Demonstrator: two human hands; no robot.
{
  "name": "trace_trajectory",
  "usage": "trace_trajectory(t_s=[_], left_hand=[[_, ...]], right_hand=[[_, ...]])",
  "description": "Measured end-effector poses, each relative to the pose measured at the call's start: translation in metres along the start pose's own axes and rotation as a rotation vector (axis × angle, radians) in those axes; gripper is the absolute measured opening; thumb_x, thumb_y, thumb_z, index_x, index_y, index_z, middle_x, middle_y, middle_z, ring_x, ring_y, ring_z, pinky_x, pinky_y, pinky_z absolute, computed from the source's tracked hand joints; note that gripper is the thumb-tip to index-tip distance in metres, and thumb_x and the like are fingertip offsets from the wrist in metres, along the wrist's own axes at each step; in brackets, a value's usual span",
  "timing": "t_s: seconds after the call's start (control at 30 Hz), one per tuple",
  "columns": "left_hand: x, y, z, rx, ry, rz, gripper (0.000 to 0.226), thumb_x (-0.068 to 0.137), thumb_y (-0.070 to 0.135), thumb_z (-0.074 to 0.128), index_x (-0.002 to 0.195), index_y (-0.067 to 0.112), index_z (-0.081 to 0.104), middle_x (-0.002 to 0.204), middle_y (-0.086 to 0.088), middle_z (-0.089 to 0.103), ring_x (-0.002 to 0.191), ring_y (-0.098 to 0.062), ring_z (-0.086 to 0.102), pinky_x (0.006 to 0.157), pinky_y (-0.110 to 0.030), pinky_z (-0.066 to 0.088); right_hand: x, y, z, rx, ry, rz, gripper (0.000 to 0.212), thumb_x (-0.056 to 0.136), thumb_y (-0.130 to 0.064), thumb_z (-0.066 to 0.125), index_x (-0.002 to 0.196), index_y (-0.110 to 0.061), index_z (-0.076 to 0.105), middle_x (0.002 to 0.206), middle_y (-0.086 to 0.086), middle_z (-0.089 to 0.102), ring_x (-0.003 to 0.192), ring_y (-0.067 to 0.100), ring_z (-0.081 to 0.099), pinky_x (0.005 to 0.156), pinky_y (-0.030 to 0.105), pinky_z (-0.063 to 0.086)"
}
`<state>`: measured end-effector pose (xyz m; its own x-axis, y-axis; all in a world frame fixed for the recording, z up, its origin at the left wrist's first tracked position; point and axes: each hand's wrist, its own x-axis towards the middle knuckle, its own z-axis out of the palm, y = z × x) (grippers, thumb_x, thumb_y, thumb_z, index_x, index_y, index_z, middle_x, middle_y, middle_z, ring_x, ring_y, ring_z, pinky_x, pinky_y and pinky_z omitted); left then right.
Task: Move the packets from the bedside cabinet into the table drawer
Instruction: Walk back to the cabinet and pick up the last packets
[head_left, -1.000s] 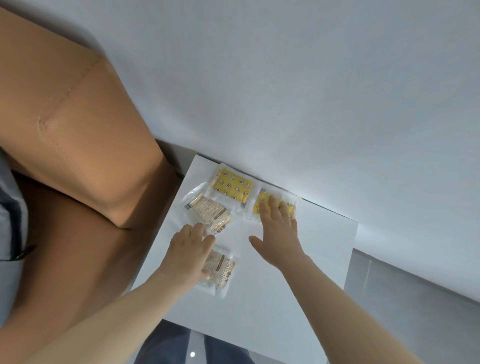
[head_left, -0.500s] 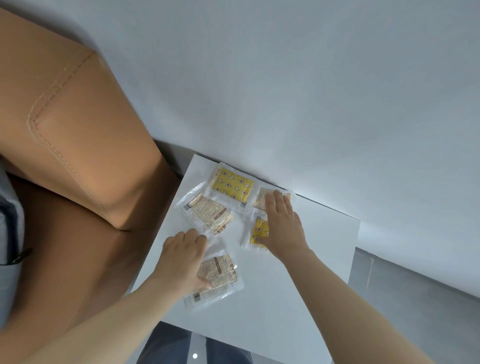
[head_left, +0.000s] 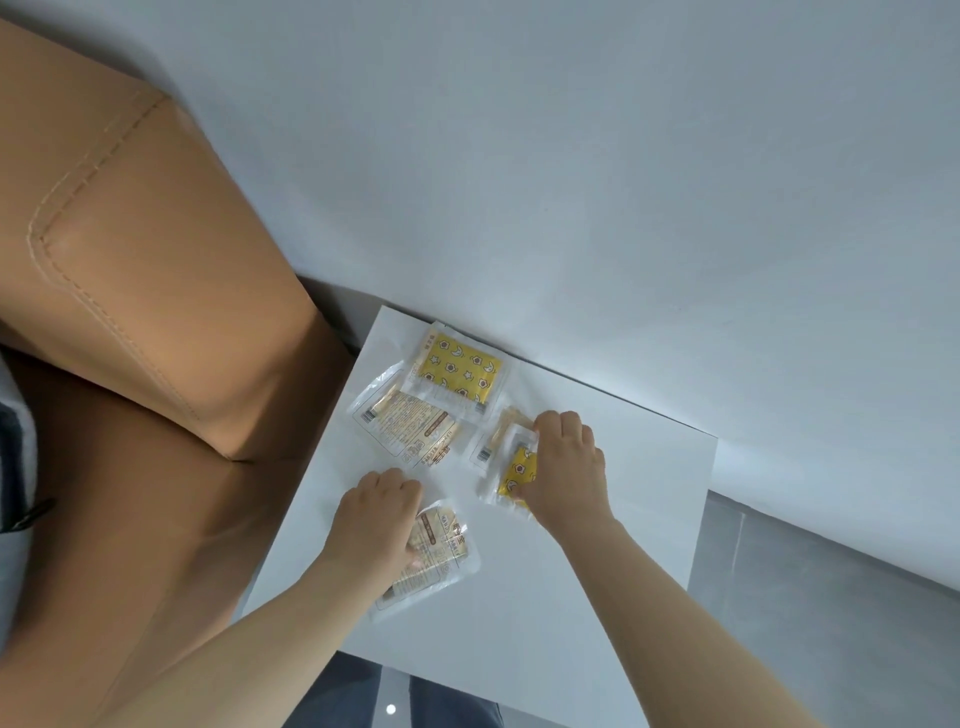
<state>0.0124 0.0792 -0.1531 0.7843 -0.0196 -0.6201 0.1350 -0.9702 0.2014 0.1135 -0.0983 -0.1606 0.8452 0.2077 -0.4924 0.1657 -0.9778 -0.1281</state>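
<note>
Nearest, the left hand (head_left: 379, 519) grips a beige packet (head_left: 441, 556) on the cabinet (head_left: 623, 545); the packet juts out to the hand's right. Just beyond, the right hand (head_left: 569, 467) pinches a yellow packet (head_left: 514, 475), which shows at its left. Two rear packets (head_left: 462, 374) lie by the wall. Film pouches — light, limp, slippery; likely best taken by a sealed edge.

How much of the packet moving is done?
Nothing looks done: all five packets lie on the white cabinet top, and no drawer is in view. In hand: the left hand grips the near beige packet, the right hand pinches the small yellow packet. Left: the big yellow packet, the far beige packet and the pale packet beside the right hand.
</note>
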Motion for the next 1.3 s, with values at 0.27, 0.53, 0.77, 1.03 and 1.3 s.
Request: trace_trajectory(t_s=[0.27,0.53,0.77,1.03,1.3], left_hand=[[0.023,-0.023,-0.024,-0.082,0.301,0.007,0.026,0.058,0.016,0.086,0.072,0.011,0.065,0.081,-0.004,0.059,0.077,-0.026,0.056,0.059,-0.034,0.049],[0.062,-0.032,-0.057,0.122,0.123,0.155,0.05,0.082,0.032,0.071,0.127,0.017,0.057,0.154,-0.008,0.021,0.14,-0.027,0.023,0.114,-0.039,0.027],[0.055,-0.023,-0.055,-0.127,0.173,-0.122,0.088,0.062,0.038,0.086,0.127,0.017,0.031,0.107,-0.007,0.042,0.087,-0.017,0.046,0.075,-0.025,0.044],[0.035,-0.022,-0.06,-0.015,0.094,-0.054,0.048,0.071,0.05,0.074,0.063,0.023,0.035,0.071,0.009,0.041,0.081,-0.014,0.042,0.063,-0.025,0.032],[0.089,-0.005,-0.081,0.005,0.185,0.125,0.043,0.077,0.04,0.072,0.111,0.014,0.066,0.153,-0.006,0.025,0.141,-0.025,0.022,0.115,-0.04,0.025]], right_hand=[[-0.019,0.008,0.012,0.115,0.028,0.134,0.072,0.062,-0.037,0.084,0.119,-0.024,0.042,0.116,-0.001,0.038,0.113,0.021,0.038,0.094,0.031,0.037],[-0.022,0.008,0.016,0.199,0.006,0.111,0.067,0.07,-0.03,0.077,0.122,-0.022,0.036,0.106,-0.006,0.054,0.102,0.021,0.054,0.084,0.032,0.037],[-0.024,0.01,0.019,0.236,-0.016,0.156,0.085,0.076,-0.036,0.072,0.143,-0.026,0.021,0.118,-0.005,0.053,0.112,0.02,0.05,0.096,0.033,0.036],[-0.023,0.011,0.019,0.233,0.002,0.145,0.061,0.072,-0.033,0.073,0.122,-0.027,0.038,0.104,-0.009,0.052,0.103,0.018,0.052,0.087,0.03,0.033],[-0.025,0.014,0.022,0.243,0.027,0.128,0.047,0.072,-0.032,0.073,0.104,-0.026,0.04,0.09,-0.01,0.049,0.091,0.016,0.051,0.08,0.028,0.031]])
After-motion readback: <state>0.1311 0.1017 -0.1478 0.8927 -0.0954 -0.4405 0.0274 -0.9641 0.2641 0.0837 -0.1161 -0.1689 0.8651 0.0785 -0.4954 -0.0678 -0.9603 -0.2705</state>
